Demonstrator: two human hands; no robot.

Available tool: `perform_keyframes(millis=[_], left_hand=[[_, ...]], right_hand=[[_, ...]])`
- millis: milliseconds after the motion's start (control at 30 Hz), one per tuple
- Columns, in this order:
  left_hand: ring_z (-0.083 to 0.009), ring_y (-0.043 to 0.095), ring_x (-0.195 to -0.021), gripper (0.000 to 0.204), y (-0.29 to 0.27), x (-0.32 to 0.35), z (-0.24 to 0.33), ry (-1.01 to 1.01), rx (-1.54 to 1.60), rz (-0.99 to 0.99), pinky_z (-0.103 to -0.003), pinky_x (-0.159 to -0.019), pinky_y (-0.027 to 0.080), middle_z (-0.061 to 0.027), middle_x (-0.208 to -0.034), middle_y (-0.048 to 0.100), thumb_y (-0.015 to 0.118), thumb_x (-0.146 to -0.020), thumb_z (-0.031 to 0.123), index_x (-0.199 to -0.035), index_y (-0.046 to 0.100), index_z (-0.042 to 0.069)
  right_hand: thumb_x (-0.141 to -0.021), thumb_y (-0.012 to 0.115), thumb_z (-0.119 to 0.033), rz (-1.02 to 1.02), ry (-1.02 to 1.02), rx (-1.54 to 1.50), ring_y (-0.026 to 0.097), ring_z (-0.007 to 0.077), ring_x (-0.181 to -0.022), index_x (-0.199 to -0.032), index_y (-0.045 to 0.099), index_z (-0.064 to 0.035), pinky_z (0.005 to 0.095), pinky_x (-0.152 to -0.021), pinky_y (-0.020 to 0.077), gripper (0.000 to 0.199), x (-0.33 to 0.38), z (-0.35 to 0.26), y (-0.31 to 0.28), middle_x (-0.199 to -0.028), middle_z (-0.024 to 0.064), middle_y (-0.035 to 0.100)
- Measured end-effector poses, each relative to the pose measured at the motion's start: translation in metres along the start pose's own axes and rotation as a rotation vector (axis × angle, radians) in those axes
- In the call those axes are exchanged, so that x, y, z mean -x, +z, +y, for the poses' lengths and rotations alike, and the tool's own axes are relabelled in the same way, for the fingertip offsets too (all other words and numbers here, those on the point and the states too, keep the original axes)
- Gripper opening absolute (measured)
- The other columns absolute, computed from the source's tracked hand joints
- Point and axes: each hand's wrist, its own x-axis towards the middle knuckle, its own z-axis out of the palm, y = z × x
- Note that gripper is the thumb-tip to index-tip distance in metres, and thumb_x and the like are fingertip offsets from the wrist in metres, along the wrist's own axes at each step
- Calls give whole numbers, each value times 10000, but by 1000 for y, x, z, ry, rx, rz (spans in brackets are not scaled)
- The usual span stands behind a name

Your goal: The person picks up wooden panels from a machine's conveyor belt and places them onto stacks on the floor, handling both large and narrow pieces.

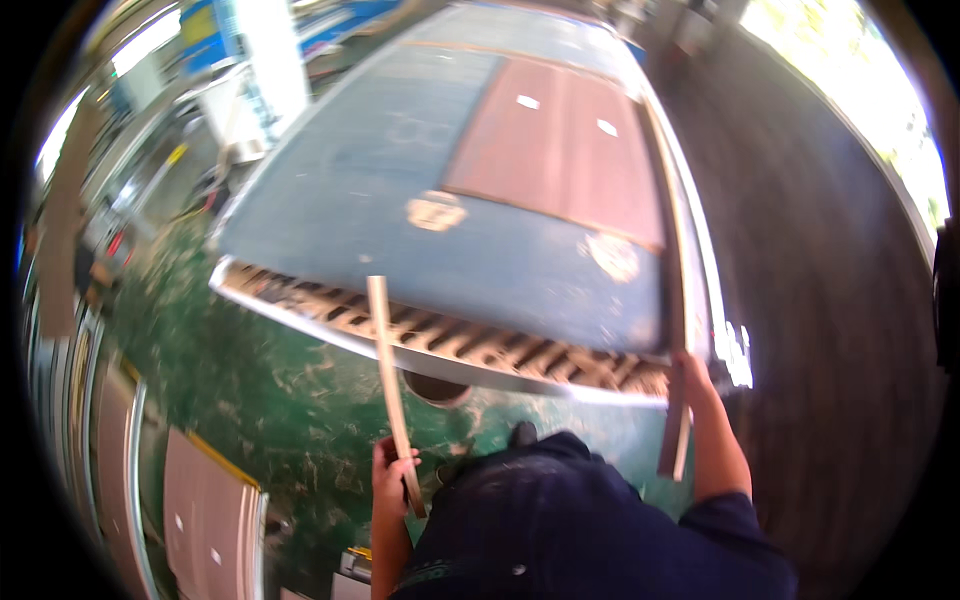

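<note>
Wood strip in the left hand, fingers wrapped round its near end, far end overlapping the bench in view! The right hand grips a longer strip along the bench's right edge. Strip handling looks the step; moving either calls for minding that near edge and the brown panel. Widest room seems right, over dark floor.

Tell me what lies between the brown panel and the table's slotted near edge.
Blue-grey tabletop with two pale patches, as the head view shows.
</note>
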Motion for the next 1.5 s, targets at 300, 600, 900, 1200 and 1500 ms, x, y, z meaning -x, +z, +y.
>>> perform_keyframes(millis=[300,600,900,1200,1500], left_hand=[[-181,535,-912,437,12,-7,22,-55,-123,-38,-314,-793,463,-81,-1022,510,539,-722,138,-1130,448,10],[-188,525,-939,477,18,-16,27,-76,-171,-83,-321,-805,458,-98,-1061,496,539,-727,155,-1164,433,-6],[-193,523,-940,487,25,-17,36,-54,-200,-114,-324,-811,458,-104,-1063,496,538,-737,169,-1174,424,-13],[-194,524,-943,480,24,-13,34,-72,-199,-90,-326,-806,460,-105,-1065,495,546,-743,178,-1167,428,-12],[-201,528,-942,477,23,-12,29,-98,-168,-55,-329,-802,466,-112,-1067,496,538,-747,159,-1175,419,-14]], right_hand=[[-732,596,-251,-26,178,-187,560,222,-548,-790,540,-12,343,-503,469,252,43,-11,-11,-652,113,544],[-853,433,-531,-312,169,-465,589,211,-600,-919,604,7,322,-565,485,568,59,-21,-13,-720,111,611],[-853,406,-567,-340,205,-501,583,222,-614,-923,594,6,338,-600,485,607,61,-22,-8,-741,109,597],[-842,475,-552,-275,181,-427,565,219,-555,-909,560,-17,343,-482,468,546,55,-13,-4,-678,96,553],[-861,455,-528,-446,169,-643,503,205,-592,-931,535,-18,312,-471,408,521,45,-1,-11,-741,78,513]])
